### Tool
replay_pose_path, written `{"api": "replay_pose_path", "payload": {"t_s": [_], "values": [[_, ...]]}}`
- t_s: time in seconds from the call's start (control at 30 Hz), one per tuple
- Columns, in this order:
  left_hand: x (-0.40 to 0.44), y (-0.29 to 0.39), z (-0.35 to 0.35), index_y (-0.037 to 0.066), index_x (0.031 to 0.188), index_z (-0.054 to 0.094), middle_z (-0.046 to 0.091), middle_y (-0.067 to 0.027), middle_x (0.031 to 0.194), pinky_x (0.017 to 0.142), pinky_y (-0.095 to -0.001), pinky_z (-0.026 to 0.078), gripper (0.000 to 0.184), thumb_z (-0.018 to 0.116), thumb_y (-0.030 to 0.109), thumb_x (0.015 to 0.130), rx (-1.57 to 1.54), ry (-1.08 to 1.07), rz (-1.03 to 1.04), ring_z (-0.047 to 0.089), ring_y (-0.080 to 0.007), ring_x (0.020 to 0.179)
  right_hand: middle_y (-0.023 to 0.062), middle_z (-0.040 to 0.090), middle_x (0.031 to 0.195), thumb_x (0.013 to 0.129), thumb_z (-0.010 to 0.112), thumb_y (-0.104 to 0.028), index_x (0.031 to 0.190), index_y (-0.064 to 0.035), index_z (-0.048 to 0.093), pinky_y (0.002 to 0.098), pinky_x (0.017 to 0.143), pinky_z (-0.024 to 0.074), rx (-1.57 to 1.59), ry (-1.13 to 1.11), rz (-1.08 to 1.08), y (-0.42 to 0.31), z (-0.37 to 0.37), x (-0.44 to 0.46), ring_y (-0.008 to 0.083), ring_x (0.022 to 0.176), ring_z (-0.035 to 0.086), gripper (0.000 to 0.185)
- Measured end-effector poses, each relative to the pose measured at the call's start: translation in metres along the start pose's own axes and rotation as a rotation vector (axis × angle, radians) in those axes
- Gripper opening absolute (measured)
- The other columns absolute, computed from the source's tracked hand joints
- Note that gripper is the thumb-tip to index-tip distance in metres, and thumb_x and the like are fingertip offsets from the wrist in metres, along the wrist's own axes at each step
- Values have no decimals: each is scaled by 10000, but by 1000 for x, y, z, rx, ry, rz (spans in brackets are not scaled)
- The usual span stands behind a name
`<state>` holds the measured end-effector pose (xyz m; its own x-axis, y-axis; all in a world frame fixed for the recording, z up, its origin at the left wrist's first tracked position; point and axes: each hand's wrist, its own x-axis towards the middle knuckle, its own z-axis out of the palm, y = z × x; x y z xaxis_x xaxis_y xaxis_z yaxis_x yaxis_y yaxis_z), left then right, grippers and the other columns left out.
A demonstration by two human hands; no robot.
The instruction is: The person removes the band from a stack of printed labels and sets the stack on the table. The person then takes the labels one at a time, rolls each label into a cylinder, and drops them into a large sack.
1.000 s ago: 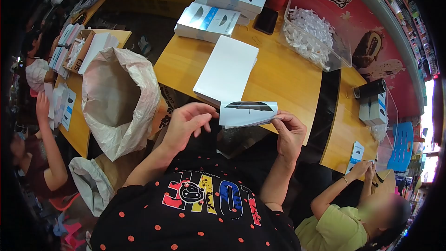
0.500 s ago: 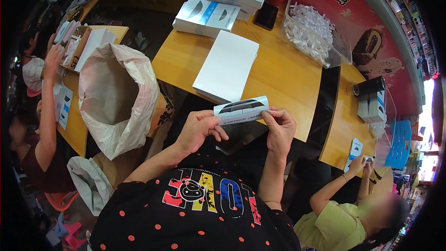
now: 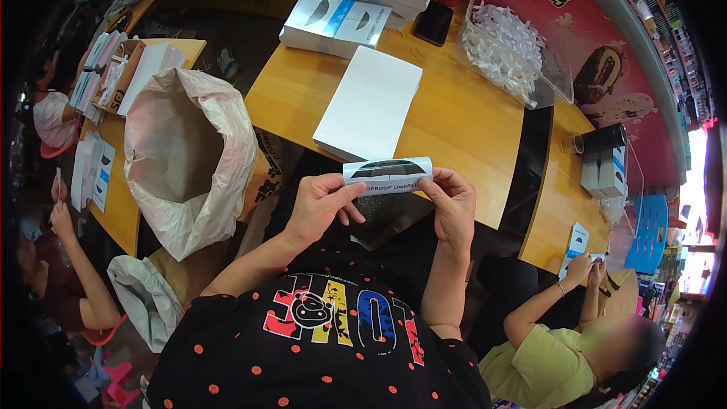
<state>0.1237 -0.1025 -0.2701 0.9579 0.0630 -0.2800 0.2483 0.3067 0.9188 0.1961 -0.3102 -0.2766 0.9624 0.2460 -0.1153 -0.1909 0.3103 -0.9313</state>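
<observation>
Between my two hands is a printed umbrella label sheet, curled over into a roll, with a black umbrella picture and lettering about an umbrella showing. My left hand pinches its left end, the thumb on the front. My right hand grips the right end between thumb and fingers. Just beyond the roll, a stack of white sheets lies on the wooden table. Behind that stack are bundles of printed umbrella sheets with blue bands.
A clear bin of white strips and a phone stand at the back. An open white sack is on my left. A person in green handles sheets at the right table; another person's arm is at far left.
The roll in my hands has shifted slightly left and turned more level; my left thumb now covers part of the lettering. At far left, the other person's arm has dropped lower.
</observation>
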Motion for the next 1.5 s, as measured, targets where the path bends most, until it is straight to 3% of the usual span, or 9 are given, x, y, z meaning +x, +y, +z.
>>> {"api": "replay_pose_path", "payload": {"t_s": [0.3, 0.5, 0.6, 0.7, 0.73, 0.87, 0.93, 1.23, 1.5], "values": [[2, 5, -4, -46, 841, 645, 620, -60, 702, 355, -173, 379, 234, 599, 177, 899, 64, -42, -34, 659, -159, 555, 108, 672, 892, 799, 664, 24, 956, 46, 602, 210, 719, 496, -20, -11, 117, 1, -7, 0, 118, 780, 634, 169], [6, -2, -4, -59, 948, 623, 647, -103, 823, 369, -180, 429, 241, 567, 173, 918, -63, -62, -47, 672, -189, 596, 97, 677, 868, 800, 664, 23, 951, 39, 598, 170, 657, 470, -8, -16, 116, 5, -7, 0, 100, 758, 633, 165], [9, -1, -3, -63, 1107, 554, 622, -171, 1048, 431, -191, 503, 283, 509, 169, 950, -285, -138, -48, 687, -232, 746, 90, 676, 855, 800, 668, 18, 950, 35, 598, 155, 635, 453, 14, -32, 125, 7, -7, 0, 86, 733, 624, 167], [11, -8, -2, -58, 1132, 545, 623, -170, 1047, 467, -197, 522, 306, 508, 186, 952, -361, -123, -106, 684, -231, 785, 83, 674, 839, 798, 673, 12, 951, 33, 600, 145, 608, 431, 23, -40, 125, 8, -7, 1, 71, 708, 611, 170], [11, -10, -3, -53, 1157, 542, 622, -171, 1058, 559, -218, 550, 325, 499, 200, 957, -357, -143, -123, 675, -226, 847, 79, 673, 828, 797, 675, 10, 951, 32, 602, 140, 591, 416, 16, -37, 118, 8, -8, 1, 63, 696, 605, 172], [13, -13, -4, -56, 1168, 542, 625, -169, 1056, 672, -250, 562, 334, 489, 202, 962, -370, -165, -118, 666, -223, 882, 67, 673, 807, 800, 677, -3, 957, 38, 621, 136, 540, 363, -19, -28, 125, 6, -3, 1, 39, 645, 569, 172], [13, -14, -4, -72, 1171, 538, 629, -173, 1049, 759, -279, 552, 342, 473, 195, 968, -345, -165, -86, 660, -224, 903, 2, 611, 704, 796, 677, 0, 909, 37, 647, 165, 475, 274, -55, 25, 147, 2, 4, 0, 18, 517, 404, 122], [11, -13, -7, -82, 1155, 533, 632, -198, 1043, 790, -334, 552, 322, 415, 160, 978, -305, -151, -40, 662, -275, 910, -10, 595, 664, 810, 679, -33, 883, 31, 671, 165, 465, 288, -168, 4, 66, 6, 5, -3, 19, 520, 426, 97], [9, -12, -7, -43, 1096, 603, 654, -159, 1013, 764, -324, 557, 239, 538, 110, 925, -146, -128, 89, 664, -235, 882, -4, 602, 671, 810, 681, -35, 878, 33, 670, 165, 471, 297, -166, -1, 72, 4, 11, -3, 19, 526, 431, 96]]}}
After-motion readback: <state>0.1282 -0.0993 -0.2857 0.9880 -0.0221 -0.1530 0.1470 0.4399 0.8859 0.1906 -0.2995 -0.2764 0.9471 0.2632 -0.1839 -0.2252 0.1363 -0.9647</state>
